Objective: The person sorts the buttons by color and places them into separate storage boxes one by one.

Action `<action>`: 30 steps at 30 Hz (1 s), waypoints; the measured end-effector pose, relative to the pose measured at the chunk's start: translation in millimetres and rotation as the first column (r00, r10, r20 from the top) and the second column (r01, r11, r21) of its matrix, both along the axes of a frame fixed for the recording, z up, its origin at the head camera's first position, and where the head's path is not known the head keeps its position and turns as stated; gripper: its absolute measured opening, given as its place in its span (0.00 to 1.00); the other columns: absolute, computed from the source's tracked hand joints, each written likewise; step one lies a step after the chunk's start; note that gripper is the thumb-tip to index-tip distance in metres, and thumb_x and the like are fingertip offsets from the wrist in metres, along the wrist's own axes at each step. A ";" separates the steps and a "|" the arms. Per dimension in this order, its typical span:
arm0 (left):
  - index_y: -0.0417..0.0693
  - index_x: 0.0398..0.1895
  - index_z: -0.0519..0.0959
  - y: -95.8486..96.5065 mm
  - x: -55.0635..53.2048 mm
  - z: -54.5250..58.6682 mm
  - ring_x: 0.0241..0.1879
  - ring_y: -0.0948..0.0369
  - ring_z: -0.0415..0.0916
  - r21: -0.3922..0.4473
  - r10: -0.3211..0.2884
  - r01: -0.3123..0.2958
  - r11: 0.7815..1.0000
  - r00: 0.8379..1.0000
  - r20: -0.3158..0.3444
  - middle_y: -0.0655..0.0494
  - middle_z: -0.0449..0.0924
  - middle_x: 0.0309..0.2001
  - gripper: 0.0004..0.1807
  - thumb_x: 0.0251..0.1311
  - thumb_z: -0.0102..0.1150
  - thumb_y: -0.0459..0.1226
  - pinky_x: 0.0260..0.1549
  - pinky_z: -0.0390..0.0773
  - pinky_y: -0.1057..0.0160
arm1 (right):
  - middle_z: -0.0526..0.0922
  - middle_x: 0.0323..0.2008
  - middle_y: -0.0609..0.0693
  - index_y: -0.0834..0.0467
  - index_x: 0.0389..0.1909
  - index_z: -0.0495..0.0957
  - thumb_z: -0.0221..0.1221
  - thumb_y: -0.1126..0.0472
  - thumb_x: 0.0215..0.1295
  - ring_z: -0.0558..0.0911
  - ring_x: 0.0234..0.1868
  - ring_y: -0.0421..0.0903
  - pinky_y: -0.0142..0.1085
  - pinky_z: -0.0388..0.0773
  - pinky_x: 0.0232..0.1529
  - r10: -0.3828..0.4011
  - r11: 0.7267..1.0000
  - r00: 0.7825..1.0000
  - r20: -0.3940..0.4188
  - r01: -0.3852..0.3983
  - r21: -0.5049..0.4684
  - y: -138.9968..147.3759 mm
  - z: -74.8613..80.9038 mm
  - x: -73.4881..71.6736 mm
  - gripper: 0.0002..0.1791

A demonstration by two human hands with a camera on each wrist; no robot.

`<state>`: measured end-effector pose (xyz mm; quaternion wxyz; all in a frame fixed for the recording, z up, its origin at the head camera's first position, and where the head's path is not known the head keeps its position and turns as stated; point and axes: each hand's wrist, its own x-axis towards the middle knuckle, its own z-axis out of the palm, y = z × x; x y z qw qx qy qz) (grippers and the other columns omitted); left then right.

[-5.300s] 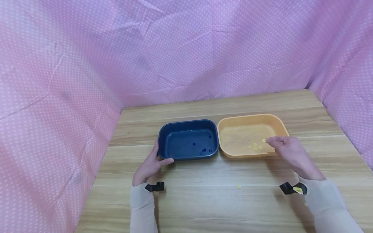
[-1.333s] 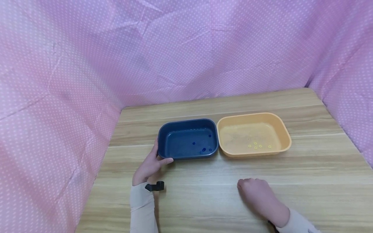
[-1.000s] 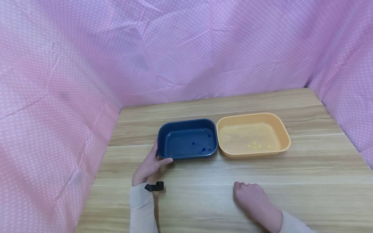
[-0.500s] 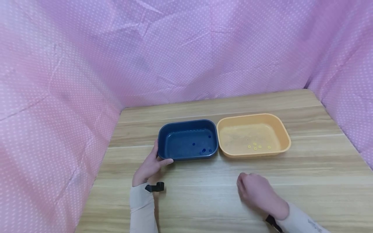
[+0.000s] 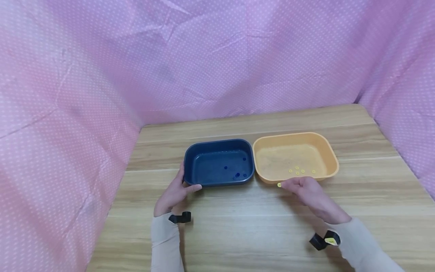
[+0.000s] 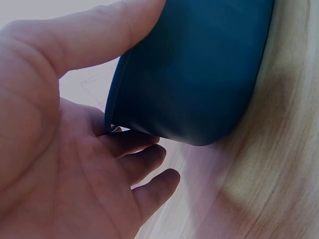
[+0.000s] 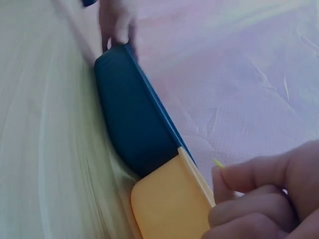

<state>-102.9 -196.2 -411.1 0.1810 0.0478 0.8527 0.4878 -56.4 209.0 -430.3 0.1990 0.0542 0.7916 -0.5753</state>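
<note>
My right hand (image 5: 314,196) pinches a small round yellow button (image 5: 279,185) between thumb and index finger, just in front of the yellow bin (image 5: 326,156). The button (image 7: 218,163) shows edge-on in the right wrist view. Several similar yellow buttons (image 5: 303,171) lie on that bin's floor. At the left end of the dark blue bin (image 5: 210,175), my left hand (image 5: 172,194) rests with extended fingers along the end wall and the thumb against the front wall. Its lower fingers stand off the wall in the left wrist view. Several dark blue buttons (image 5: 238,175) lie inside the blue bin.
Both bins stand side by side, their ends touching, on a wood-grain table (image 5: 231,234). Pink dotted cloth (image 5: 217,68) hangs behind the table and at both sides. Each wrist wears a black camera strap (image 5: 181,217).
My right hand has gone from the front of the table up to the yellow bin's front edge, carrying the button that lay on the table. The left hand and both bins have stayed put.
</note>
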 end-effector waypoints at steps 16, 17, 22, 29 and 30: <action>0.53 0.78 0.30 -1.1 -0.9 0.4 0.74 0.44 0.41 0.010 0.002 -0.002 1.000 1.000 0.016 0.47 0.34 0.78 0.59 0.59 0.67 0.42 0.67 0.50 0.39 | 0.61 0.13 0.43 0.65 0.40 0.77 0.58 0.46 0.68 0.62 0.15 0.40 0.31 0.60 0.18 -0.122 0.934 0.987 0.104 0.150 -0.325 8.6 5.5 -9.0 0.22; 0.53 0.78 0.30 -1.3 -0.9 0.2 0.74 0.44 0.42 0.011 0.002 -0.002 1.000 1.000 0.018 0.47 0.35 0.78 0.59 0.59 0.67 0.42 0.67 0.50 0.39 | 0.61 0.14 0.43 0.63 0.38 0.77 0.58 0.46 0.68 0.62 0.15 0.40 0.31 0.60 0.18 -0.129 0.927 0.986 0.110 0.159 -0.340 8.4 6.0 -9.7 0.21; 0.53 0.78 0.31 -2.2 -1.1 -1.1 0.74 0.44 0.42 0.012 0.001 -0.001 1.000 1.000 0.021 0.48 0.35 0.78 0.59 0.59 0.67 0.43 0.67 0.51 0.38 | 0.60 0.14 0.43 0.59 0.32 0.77 0.58 0.50 0.69 0.61 0.15 0.39 0.33 0.53 0.19 -0.149 0.878 0.982 0.113 0.184 -0.442 6.3 6.6 -12.6 0.15; 0.53 0.78 0.30 -1.9 -0.8 -1.3 0.74 0.45 0.40 -0.002 0.000 0.000 1.000 1.000 0.021 0.48 0.34 0.78 0.59 0.59 0.67 0.42 0.67 0.49 0.39 | 0.59 0.15 0.40 0.55 0.41 0.81 0.57 0.56 0.71 0.58 0.16 0.36 0.31 0.49 0.21 -0.200 0.798 0.972 0.123 0.235 -0.555 4.4 8.8 -15.7 0.08; 0.54 0.78 0.30 -1.9 -0.8 -1.1 0.74 0.45 0.40 -0.001 0.003 -0.003 1.000 1.000 0.023 0.48 0.34 0.78 0.59 0.59 0.67 0.42 0.67 0.49 0.39 | 0.58 0.16 0.40 0.55 0.42 0.81 0.57 0.57 0.71 0.58 0.16 0.36 0.31 0.48 0.21 -0.204 0.789 0.971 0.123 0.237 -0.567 4.5 9.6 -15.9 0.08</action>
